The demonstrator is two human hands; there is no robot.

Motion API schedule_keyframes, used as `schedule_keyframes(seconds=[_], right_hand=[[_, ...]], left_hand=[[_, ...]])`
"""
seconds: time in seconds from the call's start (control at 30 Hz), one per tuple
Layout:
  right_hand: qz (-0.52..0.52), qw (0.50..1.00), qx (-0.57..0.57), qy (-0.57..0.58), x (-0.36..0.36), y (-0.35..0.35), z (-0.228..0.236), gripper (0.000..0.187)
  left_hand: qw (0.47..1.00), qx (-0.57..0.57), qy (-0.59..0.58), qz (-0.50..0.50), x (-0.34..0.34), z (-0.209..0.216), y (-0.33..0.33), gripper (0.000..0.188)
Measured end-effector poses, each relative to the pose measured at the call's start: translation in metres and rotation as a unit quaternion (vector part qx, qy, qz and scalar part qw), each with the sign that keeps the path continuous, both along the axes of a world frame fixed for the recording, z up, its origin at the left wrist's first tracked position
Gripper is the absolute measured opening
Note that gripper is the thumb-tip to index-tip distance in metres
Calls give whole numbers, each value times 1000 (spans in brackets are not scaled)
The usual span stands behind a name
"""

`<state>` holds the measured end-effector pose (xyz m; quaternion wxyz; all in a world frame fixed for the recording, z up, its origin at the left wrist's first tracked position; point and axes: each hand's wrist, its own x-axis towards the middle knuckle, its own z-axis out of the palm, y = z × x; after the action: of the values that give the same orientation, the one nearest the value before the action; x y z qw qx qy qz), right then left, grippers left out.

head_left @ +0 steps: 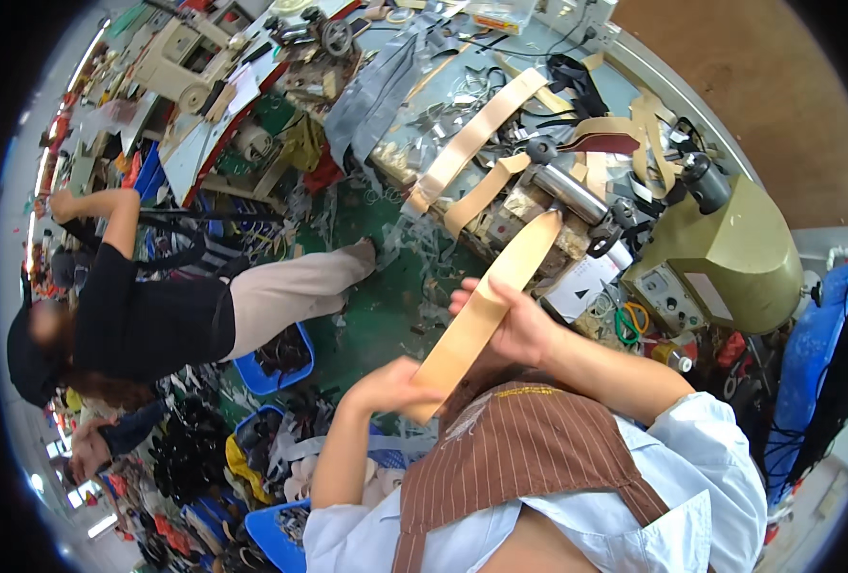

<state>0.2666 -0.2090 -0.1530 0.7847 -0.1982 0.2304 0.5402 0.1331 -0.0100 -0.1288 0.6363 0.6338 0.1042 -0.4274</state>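
- A brown apron (529, 435) with thin pale stripes is being worn over a light blue shirt (706, 458) of creased cloth.
- The near end of a tan strap (486, 310) is being gripped by the left hand (395, 386), the thumb being pressed on the upper face; the hand is slightly blurred, and how tightly the fingers are being curled underneath cannot be told.
- Farther up, the strap is being clasped by the right hand (519, 327), the thumb being laid on its face and the fingers being kept below, their tips showing past the far edge.
- The strap, flat, smooth and slightly glossy, is being held slantwise in front of the apron, its tapered far end being pointed toward a shiny metal cylinder (575, 194); whether they are touching cannot be told.
- Scissors (630, 323) with green and orange handles are being kept beside a rounded olive machine (729, 253).
- Beyond, a wide tan band (481, 132) and a curved dark red strip (613, 142) are being supported on the cluttered bench.
- Dark clothing is being worn by a co-worker (156, 310) on the left.
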Motion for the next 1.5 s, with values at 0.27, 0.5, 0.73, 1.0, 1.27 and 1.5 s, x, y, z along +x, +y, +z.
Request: schedule_keyframes(seconds=[0.27,0.5,0.73,1.0,1.27,1.5], right_hand=[[-123,964,-235,7,53,-3,-71,25],[-146,951,-272,20,49,-1,-63,20],[-135,951,-279,11,53,-7,-74,17],[-130,967,-219,-10,57,-26,-81,13],[95,956,-217,-172,63,-143,-37,17],[97,916,-316,-226,59,-228,-31,22]], left_hand=[[989,9,134,59,-92,4,6,24],[980,-36,175,87,-75,11,1,20],[979,17,105,176,-16,-5,-33,20],[975,143,-56,163,59,-82,-10,29],[907,254,-294,160,281,-194,-24,27],[916,310,-256,3,419,-274,-59,50]])
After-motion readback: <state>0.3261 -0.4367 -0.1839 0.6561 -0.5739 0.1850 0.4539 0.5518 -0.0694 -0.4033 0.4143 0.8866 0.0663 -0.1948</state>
